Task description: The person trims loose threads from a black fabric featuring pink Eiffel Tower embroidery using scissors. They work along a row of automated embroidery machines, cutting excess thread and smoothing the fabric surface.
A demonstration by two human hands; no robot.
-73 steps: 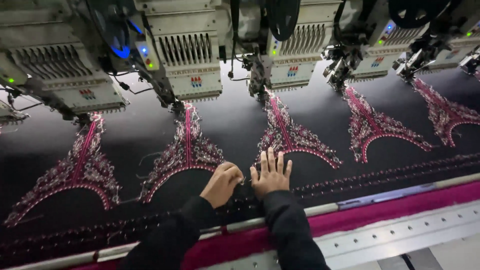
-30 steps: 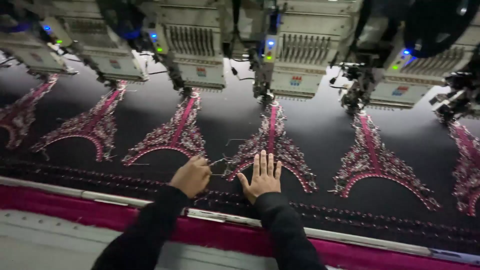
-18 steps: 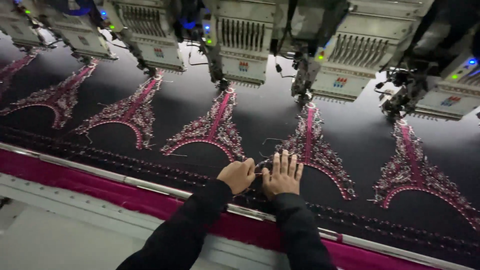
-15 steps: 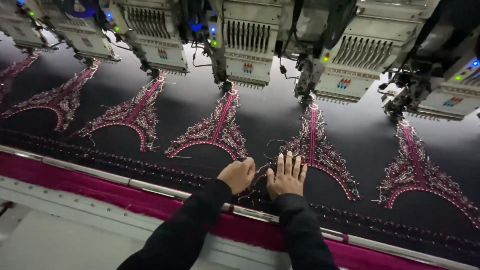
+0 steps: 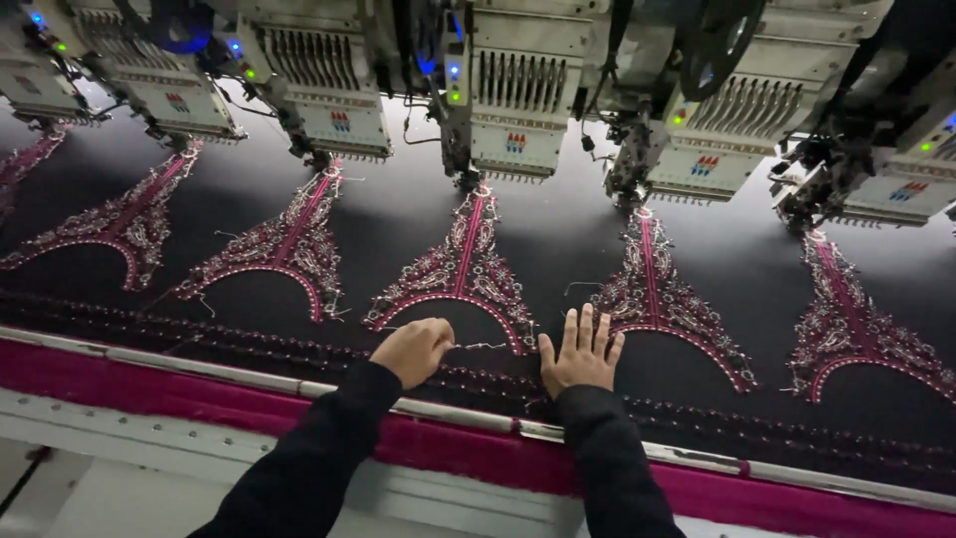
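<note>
Your left hand (image 5: 413, 351) is curled into a loose fist, its fingertips pinching a thin pale thread (image 5: 482, 346) that runs out to the right along the lower edge of the middle tower motif (image 5: 460, 267); whether a small tool sits inside the fist cannot be told. Your right hand (image 5: 581, 353) lies flat with the fingers spread, pressing the black fabric (image 5: 558, 234) down just beside the foot of the next tower motif (image 5: 665, 299). Judging by how things lie, you are part-way through tidying loose threads: the stitching of the row looks finished, each tower filled in with magenta and pale beaded work and closed by its curved arch, yet stray thread ends still stand out around several of them, for instance by the tower on your left (image 5: 282, 244) and above your right hand. The one thread in your pinch is drawn taut and looks not yet free of the cloth. The fabric is stretched smooth under the embroidery heads (image 5: 516, 90), with a darker beaded border (image 5: 697, 418) running along its near edge, just above the magenta strip (image 5: 468, 453) and the metal rail (image 5: 199, 356).
</note>
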